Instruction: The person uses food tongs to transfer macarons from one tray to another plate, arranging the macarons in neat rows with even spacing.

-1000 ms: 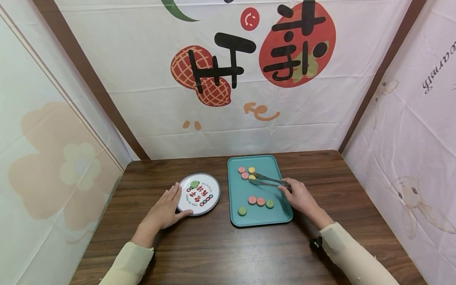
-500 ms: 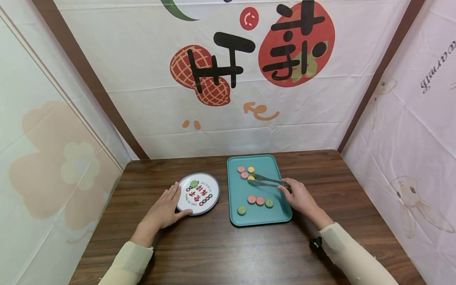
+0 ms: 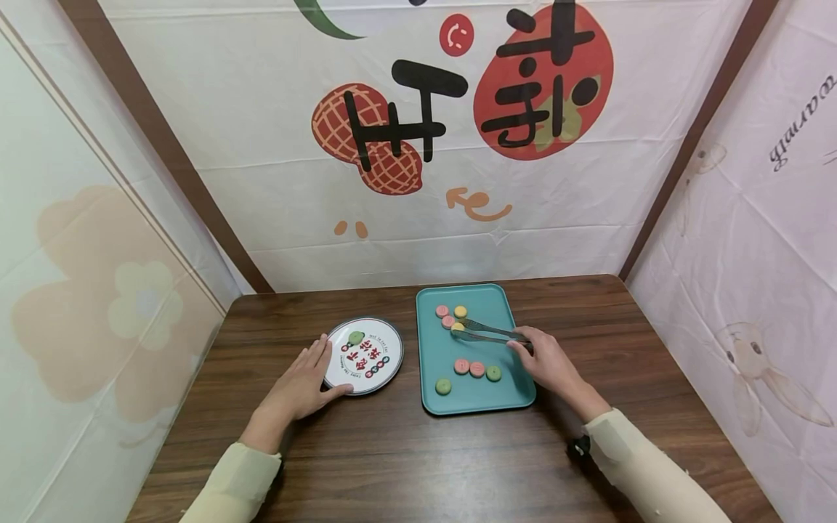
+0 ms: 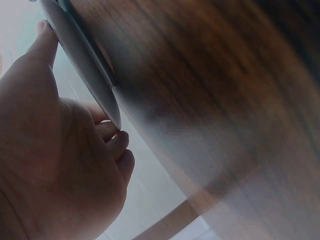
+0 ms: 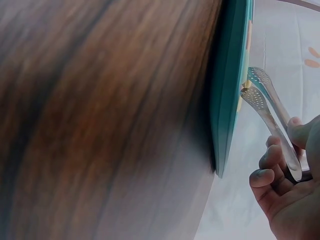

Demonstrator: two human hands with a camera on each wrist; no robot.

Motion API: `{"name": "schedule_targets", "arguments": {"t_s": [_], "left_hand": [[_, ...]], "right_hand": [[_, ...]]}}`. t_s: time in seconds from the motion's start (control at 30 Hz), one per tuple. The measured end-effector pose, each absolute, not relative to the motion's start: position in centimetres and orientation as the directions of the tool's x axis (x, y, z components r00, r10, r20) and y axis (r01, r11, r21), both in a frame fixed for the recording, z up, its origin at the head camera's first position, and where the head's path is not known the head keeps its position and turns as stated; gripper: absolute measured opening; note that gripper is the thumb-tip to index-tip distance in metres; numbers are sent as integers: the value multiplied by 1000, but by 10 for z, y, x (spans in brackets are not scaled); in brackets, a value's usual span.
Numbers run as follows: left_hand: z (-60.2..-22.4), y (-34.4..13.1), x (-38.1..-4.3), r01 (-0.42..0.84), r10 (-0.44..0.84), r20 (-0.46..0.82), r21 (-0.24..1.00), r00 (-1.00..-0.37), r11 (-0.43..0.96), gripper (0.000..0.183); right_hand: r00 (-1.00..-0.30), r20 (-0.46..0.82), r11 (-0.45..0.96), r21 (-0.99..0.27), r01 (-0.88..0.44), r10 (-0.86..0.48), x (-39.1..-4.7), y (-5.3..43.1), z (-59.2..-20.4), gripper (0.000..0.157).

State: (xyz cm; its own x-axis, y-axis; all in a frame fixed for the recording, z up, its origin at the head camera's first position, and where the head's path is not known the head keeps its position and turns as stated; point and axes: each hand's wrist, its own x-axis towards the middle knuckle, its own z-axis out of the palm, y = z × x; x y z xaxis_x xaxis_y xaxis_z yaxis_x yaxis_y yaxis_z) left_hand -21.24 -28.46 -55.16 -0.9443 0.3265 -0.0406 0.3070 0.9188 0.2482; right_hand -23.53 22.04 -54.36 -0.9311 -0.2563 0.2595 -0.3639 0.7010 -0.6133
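My right hand (image 3: pixel 549 363) grips metal tongs (image 3: pixel 487 336), also seen in the right wrist view with perforated tips (image 5: pixel 254 95). The tips stand about a yellow macaron-like disc (image 3: pixel 458 327) on the teal tray (image 3: pixel 434 290); whether they squeeze it, I cannot tell. A second yellow disc (image 3: pixel 461 311) and two pink discs (image 3: pixel 447 321) lie close by. My left hand (image 3: pixel 301 383) rests against the left rim of a round white plate (image 3: pixel 386 374), thumb and fingers spread along the edge. On that plate lies one green disc (image 3: pixel 356 338) among printed red characters.
Nearer on the tray lie two pink discs (image 3: pixel 469 367) beside a green disc (image 3: pixel 493 373), with another green disc (image 3: pixel 443 386) to their left. Plate and tray stand apart on the brown wooden table (image 3: pixel 418 465). Printed cloth walls (image 3: pixel 275 218) enclose its back and sides.
The tongs have shifted slightly left, and the yellow disc at their tips has moved a little left with them. The left hand and plate have kept their place.
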Motion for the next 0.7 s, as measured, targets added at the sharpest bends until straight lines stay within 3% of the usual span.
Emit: {"name": "schedule_targets", "arguments": {"t_s": [0.7], "left_hand": [[-553, -285, -211, 301, 321, -43, 251, -946, 920, 112]], "right_hand": [[-907, 310, 672, -610, -421, -286, -235, 205, -548, 36]]}}
